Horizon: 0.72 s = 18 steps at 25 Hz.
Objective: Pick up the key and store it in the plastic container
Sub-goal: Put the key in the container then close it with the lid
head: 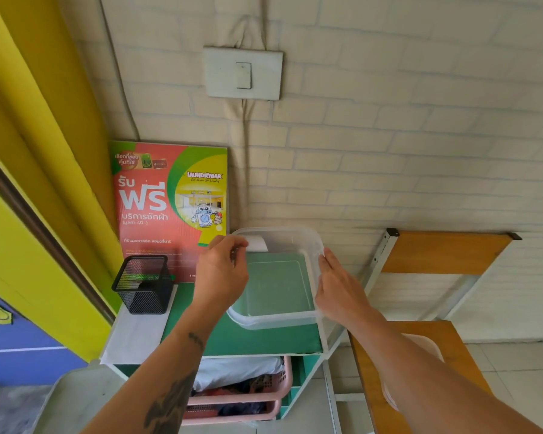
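A clear, lidless plastic container (276,321) stands on the green table top (248,339). My left hand (221,274) hovers over the container's left rim with its fingertips pinched together. A thin grey sliver between them looks like the key (234,255), mostly hidden by the fingers. My right hand (339,289) lies along the container's right wall and grips its rim. The inside of the container shows only the green table through its bottom.
A black mesh pen holder (145,285) stands at the table's left. A red laundry poster (170,208) leans on the brick wall behind. A wooden chair (420,333) on the right carries a translucent lid (433,349). A pink basket (248,399) sits under the table.
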Motion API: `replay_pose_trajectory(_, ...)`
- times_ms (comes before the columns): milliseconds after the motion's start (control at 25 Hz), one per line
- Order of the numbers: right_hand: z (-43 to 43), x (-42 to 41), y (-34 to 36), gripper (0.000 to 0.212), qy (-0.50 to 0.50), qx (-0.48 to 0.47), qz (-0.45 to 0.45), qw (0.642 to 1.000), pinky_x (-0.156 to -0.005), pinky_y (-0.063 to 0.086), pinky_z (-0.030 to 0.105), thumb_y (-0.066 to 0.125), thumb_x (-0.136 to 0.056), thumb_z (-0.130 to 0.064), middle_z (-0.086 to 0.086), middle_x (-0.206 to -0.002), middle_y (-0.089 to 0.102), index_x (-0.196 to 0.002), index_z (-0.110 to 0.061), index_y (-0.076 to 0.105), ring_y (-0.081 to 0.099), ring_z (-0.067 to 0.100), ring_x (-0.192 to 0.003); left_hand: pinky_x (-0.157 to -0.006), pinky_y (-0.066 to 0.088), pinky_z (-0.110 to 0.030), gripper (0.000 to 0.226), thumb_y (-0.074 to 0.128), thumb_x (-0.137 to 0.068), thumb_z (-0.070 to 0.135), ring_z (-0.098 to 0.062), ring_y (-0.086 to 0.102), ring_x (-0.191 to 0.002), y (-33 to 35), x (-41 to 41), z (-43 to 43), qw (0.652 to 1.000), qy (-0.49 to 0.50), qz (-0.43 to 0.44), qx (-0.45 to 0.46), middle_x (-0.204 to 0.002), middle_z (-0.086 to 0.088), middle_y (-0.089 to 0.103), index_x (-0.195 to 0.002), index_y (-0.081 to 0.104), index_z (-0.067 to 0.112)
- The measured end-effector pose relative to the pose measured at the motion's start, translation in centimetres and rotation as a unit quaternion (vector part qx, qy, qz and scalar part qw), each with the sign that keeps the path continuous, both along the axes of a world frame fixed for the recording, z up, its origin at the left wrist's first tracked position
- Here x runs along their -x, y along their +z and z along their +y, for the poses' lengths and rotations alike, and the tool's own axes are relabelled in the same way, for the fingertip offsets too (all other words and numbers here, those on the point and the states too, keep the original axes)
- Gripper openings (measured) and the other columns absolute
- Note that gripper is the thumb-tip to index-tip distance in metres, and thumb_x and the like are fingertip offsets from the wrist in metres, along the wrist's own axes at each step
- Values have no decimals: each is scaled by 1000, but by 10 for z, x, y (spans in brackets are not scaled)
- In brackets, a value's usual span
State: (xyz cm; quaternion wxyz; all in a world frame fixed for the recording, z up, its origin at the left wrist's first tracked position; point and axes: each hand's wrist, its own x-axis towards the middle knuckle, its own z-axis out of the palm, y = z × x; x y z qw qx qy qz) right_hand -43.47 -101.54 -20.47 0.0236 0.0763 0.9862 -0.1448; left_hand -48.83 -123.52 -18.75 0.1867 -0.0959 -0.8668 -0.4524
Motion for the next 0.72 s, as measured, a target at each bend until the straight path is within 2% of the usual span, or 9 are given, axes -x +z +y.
replay_pose_trajectory(160,0,1,1,65,-2,1,-6,1000,-77,54,33,45,-98,-14,6,-165,0,-154,-10,12,63,20,-91,-75,54,-31,16,58,-88,10,-24,67,-78,-1,13,41,991,-37,-122,44,-90,-5,73,-91,74,11)
replay_pose_trajectory(240,-1,2,0,67,-4,0,-9,1000,-72,52,32,46,-97,-13,6,-165,0,-154,-10,11,61,19,-86,-77,54,-30,19,57,-88,12,-24,68,-82,-8,15,51,982,-44,-170,76,-93,-6,74,-92,75,12)
replay_pose_trajectory(400,-1,3,0,70,-7,3,-9,1000,-77,52,34,49,-95,-11,7,-165,-2,-154,-9,11,61,21,-95,-83,56,-33,21,56,-89,11,-22,65,-82,-18,14,61,967,-51,-224,110,-100,-6,73,-98,75,15)
replay_pose_trajectory(480,0,2,0,67,-5,7,-2,1000,-79,51,33,48,-97,-14,7,-165,-1,-153,-9,12,62,22,-97,-86,54,-34,23,56,-88,14,-22,65,-88,-20,12,62,962,-59,-233,130,-106,-5,72,-102,73,18)
replay_pose_trajectory(640,0,1,3,62,-2,18,4,1000,-90,51,36,43,-100,-19,7,-165,-1,-154,-9,12,59,25,-112,-89,55,-38,27,55,-85,12,-22,66,-95,-16,8,59,961,-62,-224,149,-111,-3,71,-103,73,21)
replay_pose_trajectory(720,0,0,4,61,0,21,8,1000,-90,50,35,42,-101,-20,7,-165,0,-153,-9,13,59,25,-113,-88,56,-39,30,52,-86,11,-22,66,-95,-12,4,57,964,-63,-209,154,-111,-3,71,-104,73,21)
